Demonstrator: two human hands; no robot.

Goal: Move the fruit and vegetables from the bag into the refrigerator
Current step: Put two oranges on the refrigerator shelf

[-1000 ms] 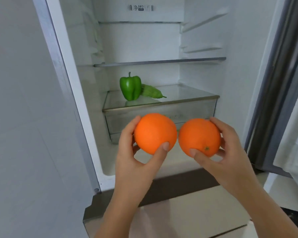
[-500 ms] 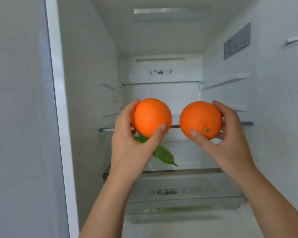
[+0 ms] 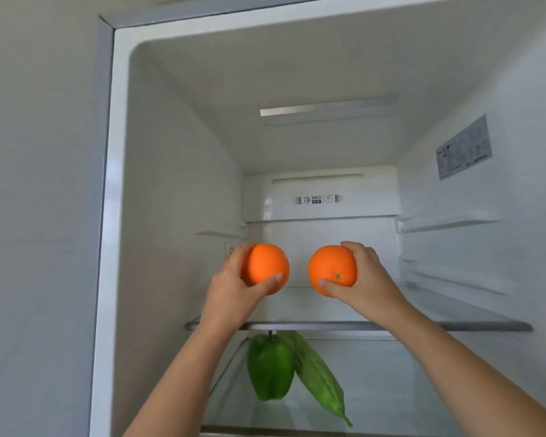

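Oranges (image 3: 265, 266) (image 3: 331, 268), gripped by left hand (image 3: 230, 293) and right hand (image 3: 368, 279), have reached in over the shelf (image 3: 454, 325).

- Two oranges (image 3: 267, 266) (image 3: 331, 268): bright orange.
- Bell pepper (image 3: 270, 367): glossy green.
- Bitter gourd (image 3: 319, 376): green, ridged.
- Refrigerator (image 3: 177, 216) interior: white.

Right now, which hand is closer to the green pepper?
Left. The left hand, holding an orange, is almost straight above the green pepper. The right hand, with the other orange, is farther to the right.
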